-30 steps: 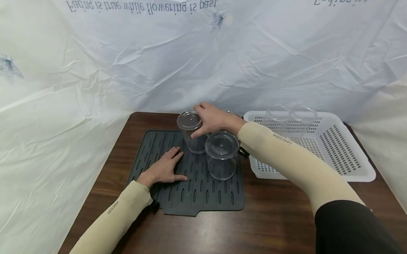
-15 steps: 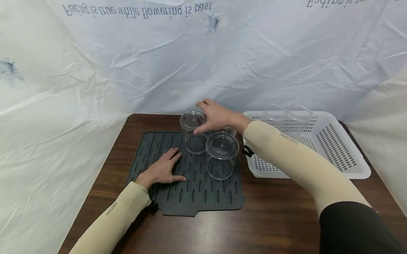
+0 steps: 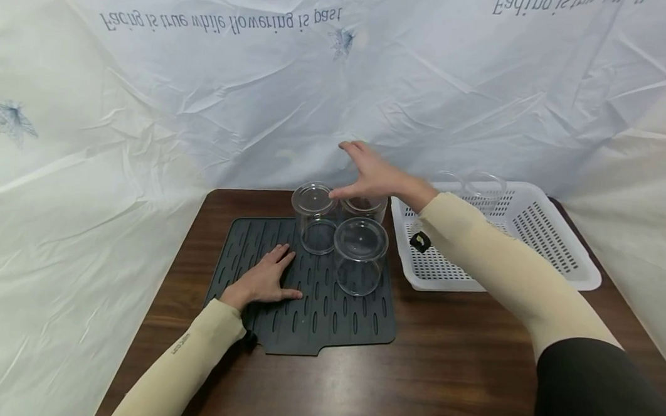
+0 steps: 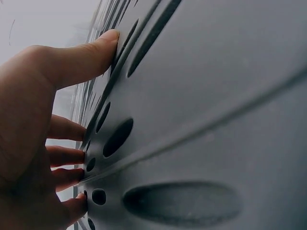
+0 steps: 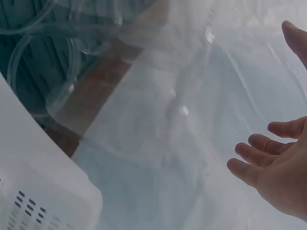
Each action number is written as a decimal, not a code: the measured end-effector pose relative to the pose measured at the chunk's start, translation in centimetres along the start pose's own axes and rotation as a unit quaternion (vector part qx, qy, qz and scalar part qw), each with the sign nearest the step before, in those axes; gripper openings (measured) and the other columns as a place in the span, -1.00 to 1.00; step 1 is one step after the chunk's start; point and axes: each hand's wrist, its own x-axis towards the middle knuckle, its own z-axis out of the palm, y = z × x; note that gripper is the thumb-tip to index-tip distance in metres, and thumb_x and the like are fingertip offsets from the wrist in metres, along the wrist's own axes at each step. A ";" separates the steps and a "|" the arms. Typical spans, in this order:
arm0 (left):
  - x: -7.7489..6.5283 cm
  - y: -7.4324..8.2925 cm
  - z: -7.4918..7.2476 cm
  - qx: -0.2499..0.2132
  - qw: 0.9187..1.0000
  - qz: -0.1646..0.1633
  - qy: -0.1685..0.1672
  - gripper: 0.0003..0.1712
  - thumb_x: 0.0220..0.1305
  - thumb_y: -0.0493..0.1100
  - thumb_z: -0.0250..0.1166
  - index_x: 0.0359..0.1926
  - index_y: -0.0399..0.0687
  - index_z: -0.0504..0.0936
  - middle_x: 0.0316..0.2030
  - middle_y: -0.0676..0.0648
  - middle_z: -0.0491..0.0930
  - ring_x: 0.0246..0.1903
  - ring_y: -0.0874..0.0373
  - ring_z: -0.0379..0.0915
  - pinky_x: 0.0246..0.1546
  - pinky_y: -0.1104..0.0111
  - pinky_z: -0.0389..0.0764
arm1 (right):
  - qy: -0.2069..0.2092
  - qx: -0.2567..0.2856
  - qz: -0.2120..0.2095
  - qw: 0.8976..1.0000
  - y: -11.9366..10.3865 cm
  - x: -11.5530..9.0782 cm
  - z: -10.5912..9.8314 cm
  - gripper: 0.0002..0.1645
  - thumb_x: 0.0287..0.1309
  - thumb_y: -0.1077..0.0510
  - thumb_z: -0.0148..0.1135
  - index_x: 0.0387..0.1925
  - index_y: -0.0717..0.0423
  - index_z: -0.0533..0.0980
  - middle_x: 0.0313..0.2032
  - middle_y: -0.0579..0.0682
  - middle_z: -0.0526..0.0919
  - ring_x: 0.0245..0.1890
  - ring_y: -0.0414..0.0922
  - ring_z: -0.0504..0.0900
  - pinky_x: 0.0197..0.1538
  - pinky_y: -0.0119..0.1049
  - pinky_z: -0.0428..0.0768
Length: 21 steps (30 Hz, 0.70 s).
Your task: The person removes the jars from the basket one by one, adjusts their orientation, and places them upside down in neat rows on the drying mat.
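Three clear cylindrical containers stand grouped on the dark grey slotted mat (image 3: 298, 332): a back-left container (image 3: 315, 223), a back-right container (image 3: 373, 211) and a front container (image 3: 359, 266). My left hand (image 3: 264, 281) rests on the mat's left part, fingers and thumb spread; in the left wrist view its fingertips (image 4: 72, 173) touch the slotted surface. Above the back containers hovers my right hand (image 3: 377, 176), fingers extended and holding nothing. It partly overlaps the back-right container. The right wrist view shows that hand's relaxed fingers (image 5: 249, 167) apart from the blurred containers (image 5: 43, 72).
On the right of the wooden table (image 3: 443, 364) sits a white perforated basket (image 3: 583, 278), with clear containers (image 3: 486, 191) inside, partly behind my right forearm. A pale printed sheet (image 3: 248, 103) hangs behind the table.
My right hand has let go of the back-left container and lifted up and to the right. That container moved slightly right, closer to the others. My left hand stays on the mat.
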 end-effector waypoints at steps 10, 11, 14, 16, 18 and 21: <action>-0.1 0.1 0.2 0.004 1.000 -0.001 0.002 0.21 0.05 0.45 0.31 0.50 -0.15 0.11 0.53 -0.22 -0.09 0.52 -0.16 -0.22 0.45 -0.06 0.03 | 0.097 0.012 0.011 0.995 1.9 -3.7 -4.5 0.37 -0.09 -0.39 0.42 0.54 0.10 -0.09 0.50 0.14 0.02 0.49 0.11 0.04 0.47 0.11 0.08; -0.2 0.1 0.3 0.003 1.000 -0.001 0.002 0.21 0.05 0.45 0.31 0.50 -0.15 0.11 0.53 -0.22 -0.09 0.52 -0.16 -0.22 0.45 -0.07 0.04 | 0.107 0.019 0.017 0.994 2.2 -4.2 -4.9 0.36 -0.08 -0.37 0.42 0.54 0.08 -0.09 0.50 0.12 0.03 0.48 0.11 0.05 0.47 0.12 0.09; -0.2 0.1 0.3 0.001 1.000 -0.001 0.002 0.21 0.05 0.45 0.31 0.50 -0.15 0.10 0.53 -0.22 -0.10 0.52 -0.16 -0.22 0.45 -0.07 0.04 | 0.138 0.041 0.033 0.989 2.8 -5.6 -5.8 0.31 -0.05 -0.30 0.44 0.54 0.05 -0.06 0.49 0.12 0.07 0.46 0.12 0.11 0.45 0.11 0.14; -0.2 0.1 0.3 0.001 1.000 -0.001 0.004 0.21 0.05 0.45 0.32 0.51 -0.14 0.10 0.53 -0.21 -0.10 0.52 -0.15 -0.23 0.45 -0.06 0.04 | 0.158 0.059 0.045 0.985 3.2 -6.5 -6.3 0.29 -0.04 -0.26 0.46 0.54 0.05 -0.04 0.48 0.12 0.10 0.45 0.10 0.13 0.44 0.09 0.17; -0.2 0.1 0.3 0.002 1.000 0.000 0.006 0.20 0.05 0.44 0.32 0.51 -0.15 0.10 0.53 -0.21 -0.09 0.52 -0.15 -0.23 0.46 -0.06 0.03 | 0.178 0.073 0.057 0.980 3.5 -7.2 -6.6 0.27 -0.05 -0.23 0.48 0.53 0.06 -0.02 0.47 0.13 0.13 0.46 0.07 0.14 0.45 0.03 0.19; -0.3 0.2 0.3 0.002 1.000 -0.002 0.007 0.20 0.05 0.44 0.32 0.51 -0.14 0.11 0.53 -0.21 -0.09 0.52 -0.15 -0.22 0.46 -0.05 0.03 | 0.202 0.091 0.076 0.972 4.1 -8.3 -7.0 0.27 -0.05 -0.21 0.49 0.52 0.07 -0.01 0.47 0.12 0.14 0.46 0.03 0.13 0.46 -0.01 0.18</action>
